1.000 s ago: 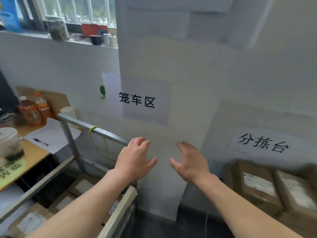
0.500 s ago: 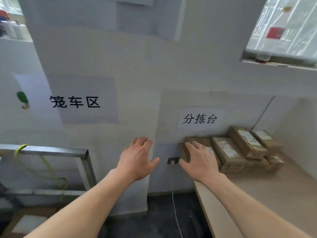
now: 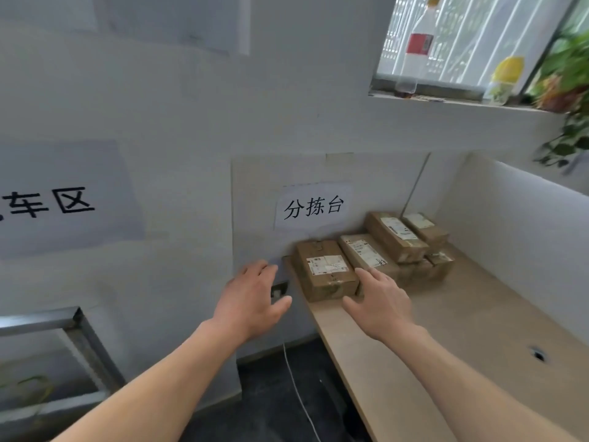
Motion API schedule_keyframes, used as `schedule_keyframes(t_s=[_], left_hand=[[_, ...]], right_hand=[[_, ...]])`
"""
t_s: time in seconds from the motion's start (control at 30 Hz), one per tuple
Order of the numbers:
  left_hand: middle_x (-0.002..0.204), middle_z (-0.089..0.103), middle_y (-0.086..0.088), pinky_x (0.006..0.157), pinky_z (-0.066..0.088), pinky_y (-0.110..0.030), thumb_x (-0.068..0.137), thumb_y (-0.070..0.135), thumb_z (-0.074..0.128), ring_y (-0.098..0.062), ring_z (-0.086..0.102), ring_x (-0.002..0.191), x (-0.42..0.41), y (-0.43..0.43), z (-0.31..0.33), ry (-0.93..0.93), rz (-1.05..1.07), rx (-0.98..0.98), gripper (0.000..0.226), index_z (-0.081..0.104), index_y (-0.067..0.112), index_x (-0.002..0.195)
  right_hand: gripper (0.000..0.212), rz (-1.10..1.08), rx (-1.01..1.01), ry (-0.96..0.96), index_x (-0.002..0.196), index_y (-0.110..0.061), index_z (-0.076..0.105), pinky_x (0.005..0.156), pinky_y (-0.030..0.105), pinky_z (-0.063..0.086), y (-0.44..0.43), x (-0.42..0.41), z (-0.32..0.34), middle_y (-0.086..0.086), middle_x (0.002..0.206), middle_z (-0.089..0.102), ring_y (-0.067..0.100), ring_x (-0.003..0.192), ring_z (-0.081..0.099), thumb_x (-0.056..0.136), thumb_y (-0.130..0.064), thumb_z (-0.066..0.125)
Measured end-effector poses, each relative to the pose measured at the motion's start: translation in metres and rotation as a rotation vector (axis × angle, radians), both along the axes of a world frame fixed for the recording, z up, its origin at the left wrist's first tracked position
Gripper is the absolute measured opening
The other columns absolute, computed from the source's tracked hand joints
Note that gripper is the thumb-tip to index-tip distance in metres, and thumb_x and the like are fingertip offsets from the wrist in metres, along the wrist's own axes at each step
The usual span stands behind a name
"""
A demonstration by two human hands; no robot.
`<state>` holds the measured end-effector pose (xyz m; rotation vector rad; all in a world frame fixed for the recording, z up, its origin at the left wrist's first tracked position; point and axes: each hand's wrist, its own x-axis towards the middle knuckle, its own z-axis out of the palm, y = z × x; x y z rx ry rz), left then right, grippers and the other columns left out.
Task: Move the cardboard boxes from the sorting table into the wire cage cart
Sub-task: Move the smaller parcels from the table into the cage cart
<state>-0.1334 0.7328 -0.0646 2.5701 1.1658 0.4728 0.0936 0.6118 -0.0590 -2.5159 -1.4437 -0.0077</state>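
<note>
While right hand (image 3: 379,303) hovers (empty), cardboard boxes (image 3: 325,269) rest.

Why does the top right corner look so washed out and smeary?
Head view: daylight through the window blows out that corner; the plant at the frame's edge is smeared, likely motion blur plus wide-angle stretch; the cardboard boxes sit in softer, even light, labels unreadable.

two bare hands (image 3: 255,301) (image 3: 379,301) reaching, cardboard boxes (image 3: 325,269) on sorting table (image 3: 462,330)
</note>
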Motion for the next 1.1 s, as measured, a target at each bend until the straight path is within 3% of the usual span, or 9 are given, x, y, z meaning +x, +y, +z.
schedule_keyframes(t_s=[0.2, 0.33, 0.57, 0.8, 1.0, 1.1], left_hand=[[0.154, 0.035, 0.004, 0.109, 0.037, -0.035, 0.091, 0.061, 0.052, -0.017, 0.034, 0.141, 0.048, 0.024, -0.019, 0.029, -0.014, -0.054, 0.075, 0.035, 0.02, 0.152], [0.154, 0.035, 0.005, 0.109, 0.037, -0.035, 0.091, 0.061, 0.052, -0.016, 0.033, 0.142, 0.087, 0.05, -0.035, 0.062, 0.003, -0.076, 0.076, 0.034, 0.021, 0.153], [0.153, 0.036, 0.003, 0.111, 0.038, -0.037, 0.09, 0.06, 0.053, -0.018, 0.036, 0.14, 0.166, 0.092, -0.07, 0.12, 0.007, -0.172, 0.075, 0.036, 0.02, 0.152], [0.142, 0.044, 0.003, 0.099, 0.045, -0.035, 0.091, 0.056, 0.055, -0.018, 0.048, 0.126, 0.224, 0.118, -0.11, 0.117, 0.071, -0.323, 0.066, 0.043, 0.022, 0.146], [0.136, 0.049, -0.001, 0.089, 0.05, -0.032, 0.091, 0.049, 0.058, -0.019, 0.055, 0.114, 0.252, 0.132, -0.137, 0.098, 0.148, -0.434, 0.054, 0.049, 0.025, 0.139], [0.137, 0.048, -0.003, 0.089, 0.049, -0.03, 0.091, 0.044, 0.062, -0.02, 0.055, 0.116, 0.262, 0.136, -0.149, 0.074, 0.18, -0.473, 0.059, 0.043, 0.023, 0.143]], right_hand=[[0.07, -0.079, -0.031, 0.096, 0.149, -0.027, 0.043, 0.105, 0.042, 0.044, 0.011, 0.054, -0.025, -0.005, 0.145, 0.05, 0.02, 0.136, 0.043, 0.086, -0.054, 0.054], [0.055, -0.129, -0.043, 0.158, 0.134, -0.03, 0.053, 0.095, 0.038, 0.048, 0.033, 0.096, -0.045, -0.008, 0.128, 0.056, 0.019, 0.124, 0.051, 0.083, -0.052, 0.054], [0.054, -0.22, -0.1, 0.24, 0.134, -0.023, 0.055, 0.096, 0.038, 0.046, 0.079, 0.175, -0.089, -0.001, 0.131, 0.057, 0.024, 0.126, 0.05, 0.086, -0.05, 0.057], [0.054, -0.314, -0.089, 0.335, 0.13, -0.022, 0.055, 0.096, 0.041, 0.045, 0.108, 0.24, -0.122, 0.003, 0.13, 0.057, 0.028, 0.124, 0.05, 0.086, -0.054, 0.058], [0.064, -0.37, -0.062, 0.414, 0.131, -0.02, 0.053, 0.095, 0.041, 0.042, 0.122, 0.273, -0.146, 0.006, 0.13, 0.055, 0.03, 0.125, 0.049, 0.081, -0.059, 0.062], [0.072, -0.397, -0.066, 0.404, 0.134, -0.018, 0.052, 0.098, 0.042, 0.04, 0.129, 0.278, -0.156, 0.011, 0.13, 0.052, 0.034, 0.126, 0.045, 0.078, -0.061, 0.066]])
